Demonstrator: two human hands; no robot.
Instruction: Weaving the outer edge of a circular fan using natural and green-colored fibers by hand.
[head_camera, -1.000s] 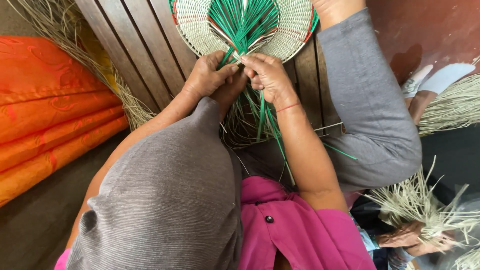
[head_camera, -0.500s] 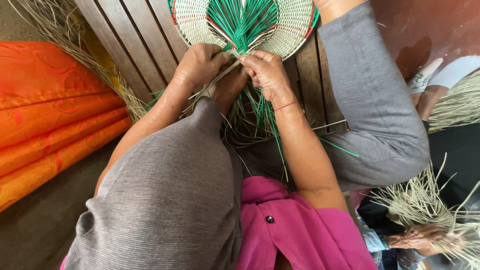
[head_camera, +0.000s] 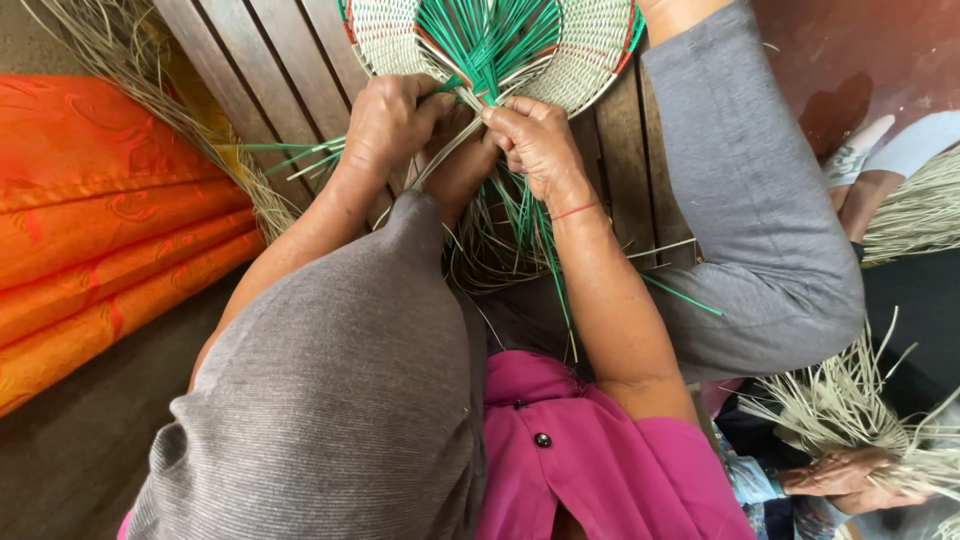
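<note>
A round woven fan (head_camera: 585, 55) of pale straw with a green centre and red-green rim lies on a dark wooden slatted bench (head_camera: 270, 70). My left hand (head_camera: 385, 120) grips a bundle of green and pale strips (head_camera: 290, 155) that stick out to the left. My right hand (head_camera: 535, 140) pinches strips at the base of the fan's green centre. Loose green and pale strands (head_camera: 510, 240) hang below both hands. My grey-clad knees frame the work on either side.
Orange patterned cloth (head_camera: 100, 230) lies at the left beside a pile of dry straw (head_camera: 150, 80). At lower right another person's hand (head_camera: 840, 480) holds a bundle of pale straw (head_camera: 850, 400). More straw (head_camera: 915, 210) lies at the right edge.
My left hand has moved up and to the left, pulling strips out so that green ends now stick out over the bench. My right hand stayed at the fan's base.
</note>
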